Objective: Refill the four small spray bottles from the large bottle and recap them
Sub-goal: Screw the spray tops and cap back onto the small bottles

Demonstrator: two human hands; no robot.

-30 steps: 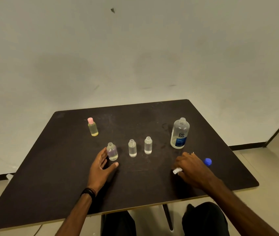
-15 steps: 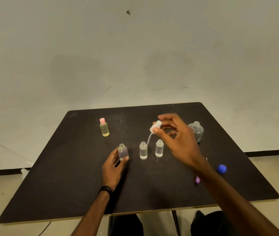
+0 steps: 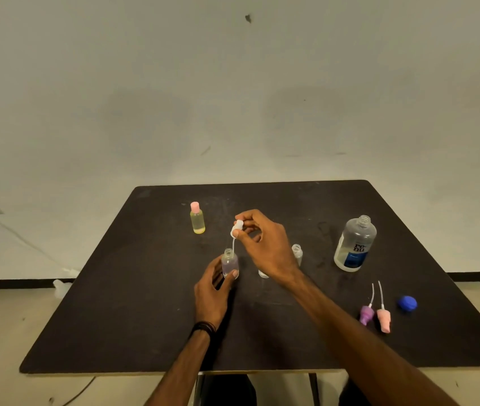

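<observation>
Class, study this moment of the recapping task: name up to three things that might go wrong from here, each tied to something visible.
1. The white spray cap hangs tilted in the right hand; its thin tube might miss or bend at the neck of the small bottle that the left hand holds.
2. The right forearm crosses above two open small bottles and might knock them over.
3. The large bottle stands uncapped and could spill if bumped.

You worked on a matt, scuffed black table; the large bottle was clear glossy plastic, its blue cap matt plastic.
</observation>
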